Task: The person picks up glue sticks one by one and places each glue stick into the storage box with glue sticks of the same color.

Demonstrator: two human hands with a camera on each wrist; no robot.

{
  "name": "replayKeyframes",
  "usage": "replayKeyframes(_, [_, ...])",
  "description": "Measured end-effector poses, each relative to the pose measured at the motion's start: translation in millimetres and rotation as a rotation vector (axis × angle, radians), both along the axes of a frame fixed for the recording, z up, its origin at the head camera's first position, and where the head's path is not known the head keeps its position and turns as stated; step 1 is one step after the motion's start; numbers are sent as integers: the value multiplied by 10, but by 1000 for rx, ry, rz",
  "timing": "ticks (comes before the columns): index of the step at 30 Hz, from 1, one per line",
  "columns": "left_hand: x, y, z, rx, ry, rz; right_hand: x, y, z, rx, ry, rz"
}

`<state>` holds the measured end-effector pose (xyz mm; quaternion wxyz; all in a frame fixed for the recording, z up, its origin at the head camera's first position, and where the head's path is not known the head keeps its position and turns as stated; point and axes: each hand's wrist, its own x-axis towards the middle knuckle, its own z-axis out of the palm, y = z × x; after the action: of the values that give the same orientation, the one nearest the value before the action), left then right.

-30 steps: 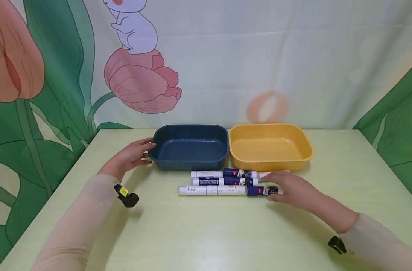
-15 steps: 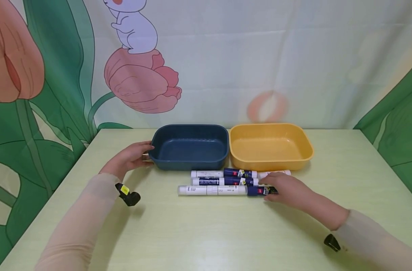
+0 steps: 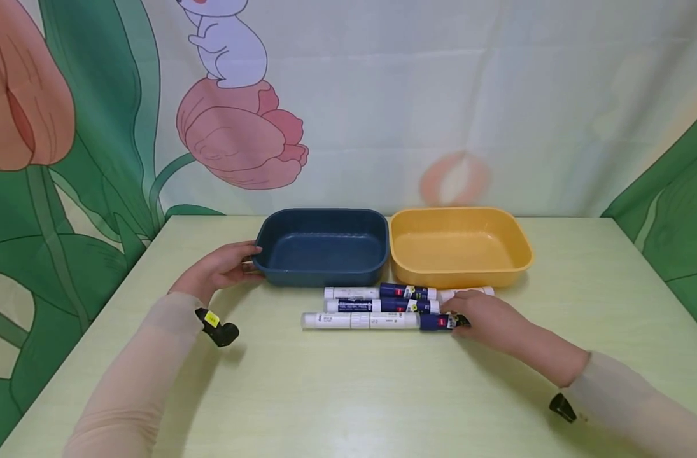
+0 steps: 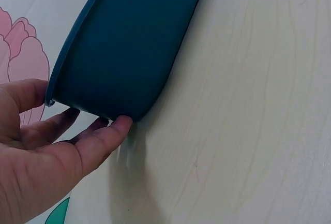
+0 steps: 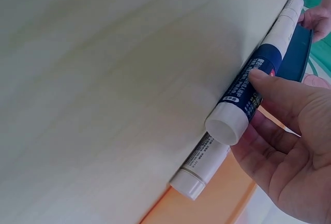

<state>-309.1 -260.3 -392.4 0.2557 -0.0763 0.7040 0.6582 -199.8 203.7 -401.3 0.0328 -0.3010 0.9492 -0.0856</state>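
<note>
Several stubby cylinders that look like glue sticks, some white and some navy, lie end to end in rows on the table. My right hand (image 3: 491, 318) is at the right end of the front row. Its thumb and fingers pinch a navy glue stick (image 5: 243, 89) with a white end, in line with a white glue stick (image 3: 391, 320). Just beyond lies another white one (image 5: 199, 164), partly hidden by the hand in the head view. My left hand (image 3: 225, 264) touches the left end of the dark blue bin (image 3: 319, 278), its fingers against wall and rim.
A yellow bin (image 3: 459, 278) stands against the blue bin's right side, directly behind the rows. Both are near the table's (image 3: 348, 394) back edge, with a printed cloth (image 3: 371, 114) hanging behind. A small black camera sits at each wrist.
My right hand has shifted slightly left and closed its fingers around the navy glue stick. The left hand stays at the blue bin with only a slight shift. The glue sticks keep their layout.
</note>
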Motion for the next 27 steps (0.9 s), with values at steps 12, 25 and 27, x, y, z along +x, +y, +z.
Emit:
replayKeyframes(12, [0,39,22,21,-54,27,14,-45,17,44,46,28])
replayKeyframes(25, [18,65,27,24,-39,39,22,-41,48,43,48,44])
replayKeyframes(27, [12,67,26,21,-42,41,27,-39,67,42,41,42])
